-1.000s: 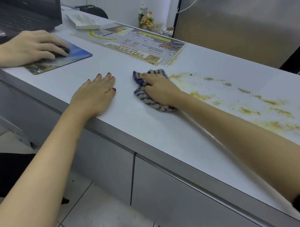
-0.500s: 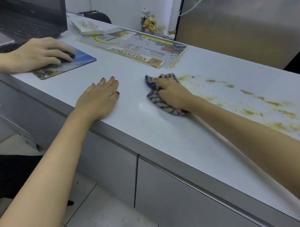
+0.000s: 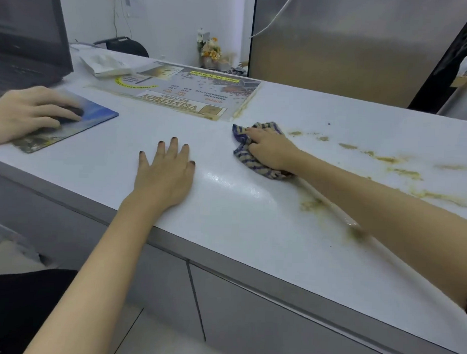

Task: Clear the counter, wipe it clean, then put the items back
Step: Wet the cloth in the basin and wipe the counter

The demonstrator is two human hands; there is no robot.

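Note:
My right hand (image 3: 271,150) presses a crumpled blue-and-beige striped cloth (image 3: 243,156) onto the white counter (image 3: 239,219), at the left end of a trail of yellow-brown smears (image 3: 402,167). More smears (image 3: 312,204) lie under my right forearm. A wet sheen shows just left of the cloth. My left hand (image 3: 165,174) lies flat on the counter near its front edge, fingers spread, holding nothing.
A laminated bakery menu (image 3: 182,93) lies at the back of the counter. Another person's hand (image 3: 25,114) rests on a mouse on a blue mouse pad (image 3: 97,113) at the left, beside a laptop (image 3: 25,42). A small flower pot (image 3: 210,53) and a steel panel (image 3: 351,43) stand behind.
My right hand slid the cloth to the right and slightly away, along the stained area. Smears now show near my forearm. My left hand stayed flat in place.

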